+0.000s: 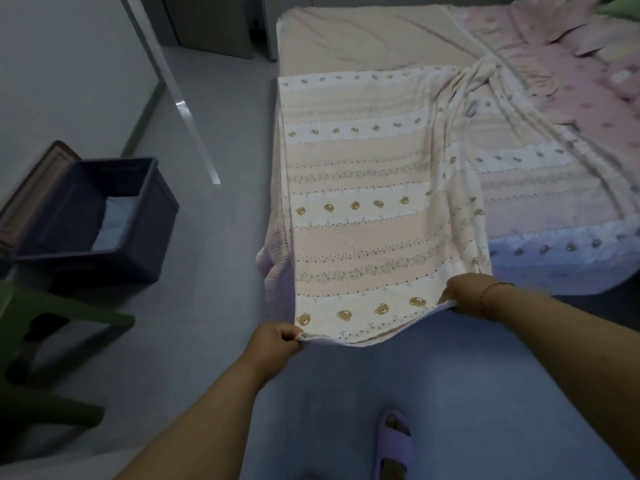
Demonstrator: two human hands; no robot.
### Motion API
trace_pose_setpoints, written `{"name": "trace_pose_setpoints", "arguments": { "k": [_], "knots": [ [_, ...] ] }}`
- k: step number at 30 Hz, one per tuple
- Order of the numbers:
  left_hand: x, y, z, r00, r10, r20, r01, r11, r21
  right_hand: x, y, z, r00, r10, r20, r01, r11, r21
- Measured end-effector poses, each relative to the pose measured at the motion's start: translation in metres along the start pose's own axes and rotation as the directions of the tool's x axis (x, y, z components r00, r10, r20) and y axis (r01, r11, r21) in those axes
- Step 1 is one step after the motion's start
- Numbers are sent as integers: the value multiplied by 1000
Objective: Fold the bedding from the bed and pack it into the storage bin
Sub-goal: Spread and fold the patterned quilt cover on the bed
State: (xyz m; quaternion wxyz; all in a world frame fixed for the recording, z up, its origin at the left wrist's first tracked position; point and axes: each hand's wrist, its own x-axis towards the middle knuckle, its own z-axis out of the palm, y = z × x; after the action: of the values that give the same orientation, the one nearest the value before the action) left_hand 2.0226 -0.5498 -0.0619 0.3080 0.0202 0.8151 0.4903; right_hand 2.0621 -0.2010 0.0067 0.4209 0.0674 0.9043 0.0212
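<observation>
This is a bedroom in a home. A bed (346, 36) with a beige fitted sheet fills the far right, draped with a bear-print blanket (363, 209) and pink bedding (571, 81). On the grey tiled floor (225, 168) by the wall stand a dark storage bin (138, 244) and a green plastic stool (41, 327). A foot in a purple slipper (394, 448) shows at the bottom edge.

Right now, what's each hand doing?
Left hand: closed, pinching the near corner of the bear-print blanket.
Right hand: closed, gripping the blanket's other near corner.
</observation>
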Motion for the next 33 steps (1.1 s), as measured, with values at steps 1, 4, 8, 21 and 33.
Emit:
{"name": "trace_pose_setpoints", "arguments": {
  "k": [1, 4, 8, 21, 33],
  "knots": [
    [2, -3, 2, 1000, -17, 18, 16, 999, 31, 6, 0, 5, 1000, -18, 13, 18, 1000, -2],
    [6, -10, 6, 994, -91, 53, 83, 987, 139, 21, 1, 14, 997, -68, 31, 69, 997, -39],
    [18, -4, 1, 993, -121, 5, 118, 975, 186, 32, 6, 2, 998, -61, 20, 62, 997, -49],
    [114, 151, 21, 999, -35, -12, 36, 989, 147, 54, 89, -79, 985, 2, -171, 30, 982, 186],
    [201, 294, 136, 994, 66, 84, -74, 992, 104, 68, 221, -119, 971, 174, -161, -75, 871, 485]
  ]
}}
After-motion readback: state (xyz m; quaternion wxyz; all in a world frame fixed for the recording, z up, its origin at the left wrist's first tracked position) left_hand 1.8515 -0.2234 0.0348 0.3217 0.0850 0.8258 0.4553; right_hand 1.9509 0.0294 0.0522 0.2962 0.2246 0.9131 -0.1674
